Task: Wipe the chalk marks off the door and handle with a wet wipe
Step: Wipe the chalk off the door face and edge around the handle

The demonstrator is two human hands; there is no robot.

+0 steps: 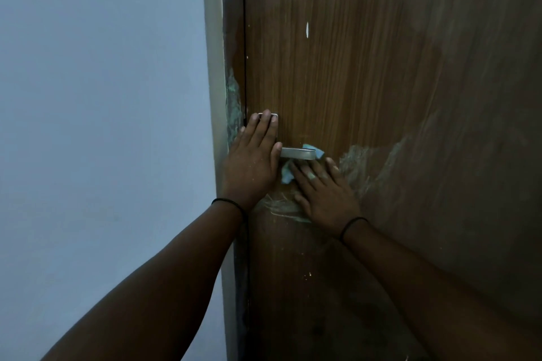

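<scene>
— Pressing what on the wooden door [366, 82]?
— Right hand [325, 193], fingers straight, presses a blue wet wipe [288, 174] under the metal handle [297, 153], beside chalk smears [360, 164].
— The left hand [252, 164]?
— Flat, spread over the handle plate.

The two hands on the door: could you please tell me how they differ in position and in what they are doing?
The left hand lies flat over the handle's plate by the door edge, holding nothing; the right hand sits lower, under the lever handle, pressing the blue wet wipe against the door. Both wear a thin black wristband.
</scene>
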